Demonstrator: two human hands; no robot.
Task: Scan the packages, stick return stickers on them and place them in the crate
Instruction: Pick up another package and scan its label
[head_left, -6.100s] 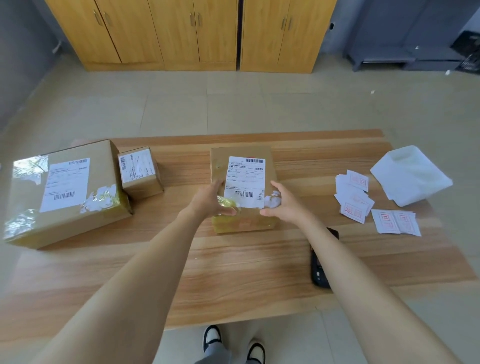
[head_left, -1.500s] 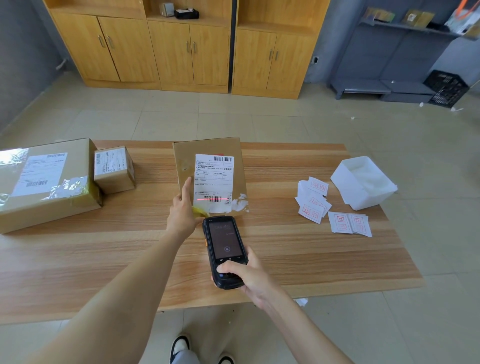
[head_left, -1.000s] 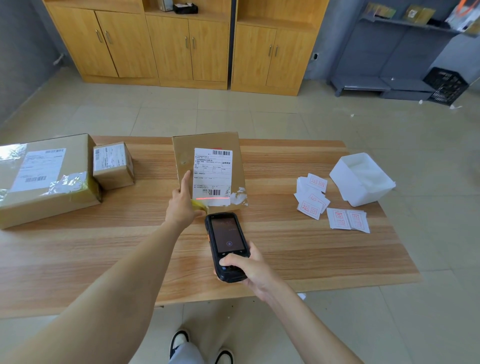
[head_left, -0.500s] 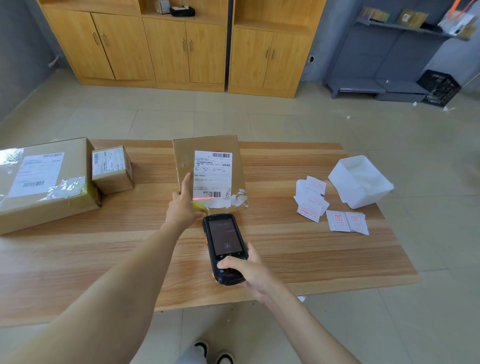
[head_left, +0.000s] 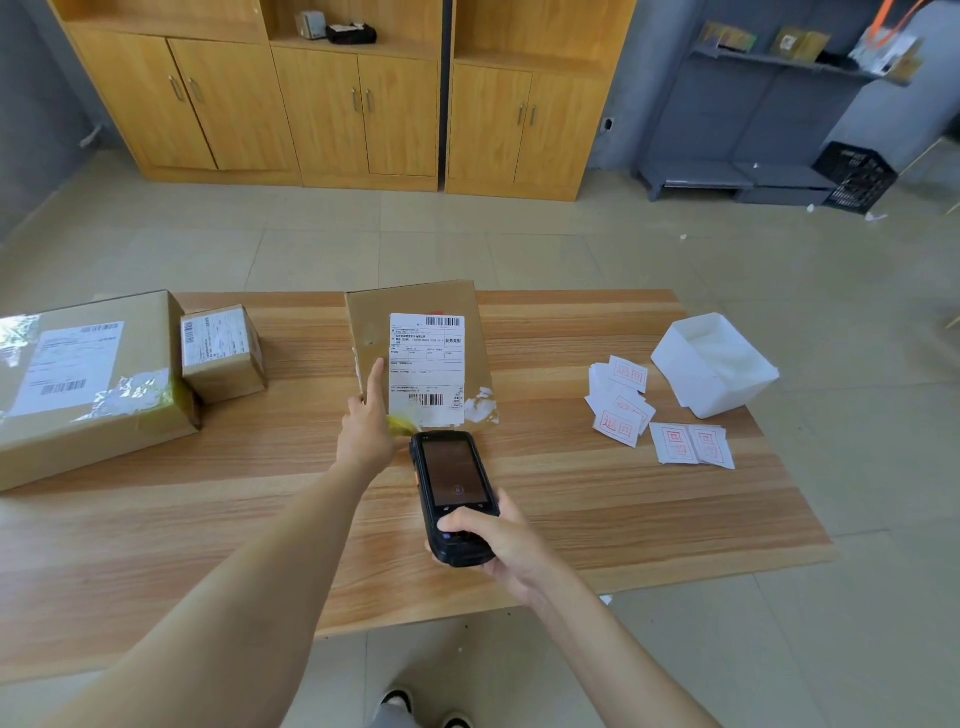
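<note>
**Scanner lined up on the bottom barcode, sticker step looks next**

Wooden table (head_left: 571, 519) on a tiled floor, yellow cabinets (head_left: 353, 104) along the back wall. The package (head_left: 374, 322) being worked sits mid-table, tipped up so its label (head_left: 426, 358) faces the person, long side running up and away. Two more wait on the left: a big box (head_left: 93, 384) and a small box (head_left: 221, 353) right beside it.

Key bit: the scanner (head_left: 452, 488) is just below the package, and its long axis points straight at the lower barcode, which sits right off its top end. I can't make out a beam line on the label, so no idea if the read went through.

Fingers: the left hand (head_left: 366, 431) props the package at its lower-left corner. The index finger is laid straight up the left edge, the thumb is on the front by the yellow tape, and the other fingers are hidden. The right hand (head_left: 498, 540) is wrapped around the scanner's bottom end, thumb down on the keys.

My guess is a sticker comes next. The return stickers (head_left: 621, 400) lie loose off to the right, nearer the right hand. That hand is full, so the scanner probably has to go down first. A white tub (head_left: 717, 364) stands just beyond them, and a black crate (head_left: 854, 176) sits far back on the floor. Can't tell which is the drop-off.
</note>
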